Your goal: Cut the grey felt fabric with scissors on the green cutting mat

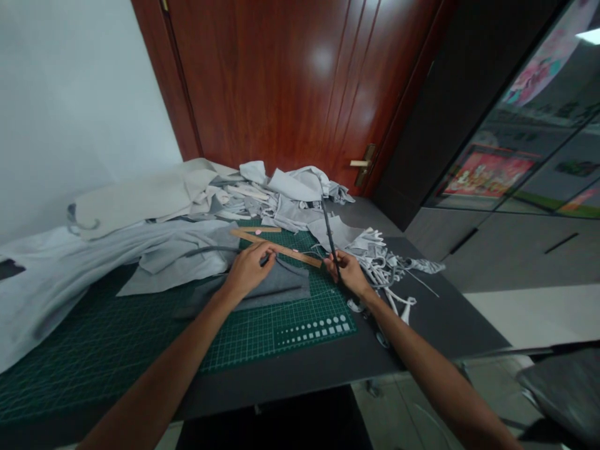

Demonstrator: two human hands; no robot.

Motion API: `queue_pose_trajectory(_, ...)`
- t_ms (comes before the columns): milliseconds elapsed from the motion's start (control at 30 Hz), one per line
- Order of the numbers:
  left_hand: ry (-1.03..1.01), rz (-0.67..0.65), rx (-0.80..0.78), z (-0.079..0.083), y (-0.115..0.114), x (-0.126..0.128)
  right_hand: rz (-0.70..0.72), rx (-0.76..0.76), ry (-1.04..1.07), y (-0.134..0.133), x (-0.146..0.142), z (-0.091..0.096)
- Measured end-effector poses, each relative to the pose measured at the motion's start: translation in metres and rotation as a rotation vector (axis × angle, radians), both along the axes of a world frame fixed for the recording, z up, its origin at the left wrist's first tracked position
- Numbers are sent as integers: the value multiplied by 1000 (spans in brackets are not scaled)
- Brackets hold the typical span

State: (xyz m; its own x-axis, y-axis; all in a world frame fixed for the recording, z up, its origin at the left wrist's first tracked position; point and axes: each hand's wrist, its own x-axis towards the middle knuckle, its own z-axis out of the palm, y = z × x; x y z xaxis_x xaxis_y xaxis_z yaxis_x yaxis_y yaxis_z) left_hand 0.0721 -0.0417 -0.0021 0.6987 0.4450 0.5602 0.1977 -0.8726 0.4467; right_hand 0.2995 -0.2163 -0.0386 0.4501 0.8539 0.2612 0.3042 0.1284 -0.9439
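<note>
My right hand (349, 272) is closed around a narrow dark strip (329, 231), which rises from the fingers towards the back of the table. My left hand (253, 265) is over a folded dark grey cloth (285, 284), its fingers bent together. What they grip, if anything, is too small to make out. A wooden ruler (300, 255) lies aslant between both hands, its left part passing behind my left fingers. Another dark curved strip (213, 249) runs over light grey cloth (182, 262) to the left hand.
Beneath lies a green cutting mat (253, 337) on a dark table (450, 312). Pale cloth (135, 200) is heaped along the wall and back. Knotted light strips (379, 265) lie at the right. A second ruler (262, 229) lies farther back. Behind stands a wooden door (281, 81).
</note>
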Motion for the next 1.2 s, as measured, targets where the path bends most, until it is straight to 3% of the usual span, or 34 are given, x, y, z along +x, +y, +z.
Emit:
queue_pose_trajectory(133, -74, -88, -71, -4, -20, 10, -3, 81, 37, 3, -4, 2)
queue_pose_trajectory(267, -58, -122, -93, -13, -29, 17, 107, 101, 68, 8, -12, -3)
queue_pose_trajectory(367, 35, -133, -103, -19, -22, 18, 127, 70, -32, 11, -20, -6)
queue_pose_trajectory(500, 246, -169, 26, -20, -4, 15, 78, 48, -205, 12, -25, -8)
queue_pose_trajectory(800, 277, -41, 112, -17, 28, 5, 91, 43, -332, 12, -13, -10)
queue_pose_trajectory(967, 290, 4, 169, -13, 32, 4, 139, 75, -385, 13, -16, -9)
queue_pose_trajectory(1200, 467, -113, 206, -4, 14, 6, 153, 98, -383, 14, -18, -8)
